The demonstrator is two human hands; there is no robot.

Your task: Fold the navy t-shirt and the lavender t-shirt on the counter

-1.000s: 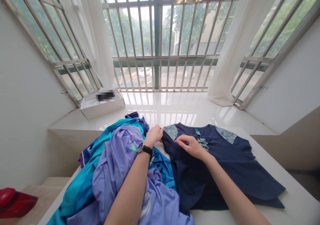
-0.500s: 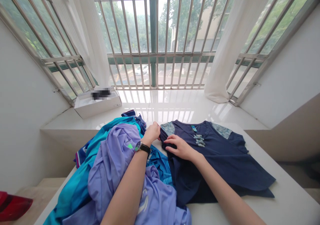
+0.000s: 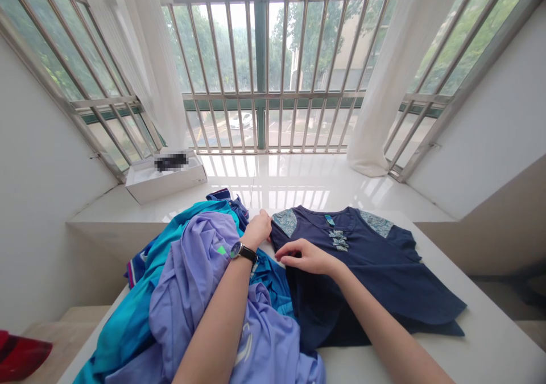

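A navy short-sleeved shirt [image 3: 362, 279] with patterned shoulder patches and a row of knot-like trims below the neck lies spread on the white table. My left hand [image 3: 259, 228], with a black-strapped watch on its wrist, is closed on the edge of the shirt's left-side sleeve; its fingertips are partly hidden. Lower down, my right hand [image 3: 309, 257] rests over the same side, thumb and fingers drawn into a pinch at the sleeve's lower edge. Under my left forearm is a heap of clothes with a lavender shirt [image 3: 191, 264] on top and a teal garment [image 3: 132, 310] beneath.
The white table [image 3: 482, 344] meets a glossy window ledge [image 3: 281, 179]. An open white box [image 3: 166, 182] with a blurred dark item stands on the ledge's left. White curtains [image 3: 375, 116] hang before the barred window. A red object [image 3: 23, 355] is at the lower left.
My right hand's spread fingers have drawn together into a pinch, slightly lower and further left. The left-side sleeve lies flatter, and my left hand has barely moved.
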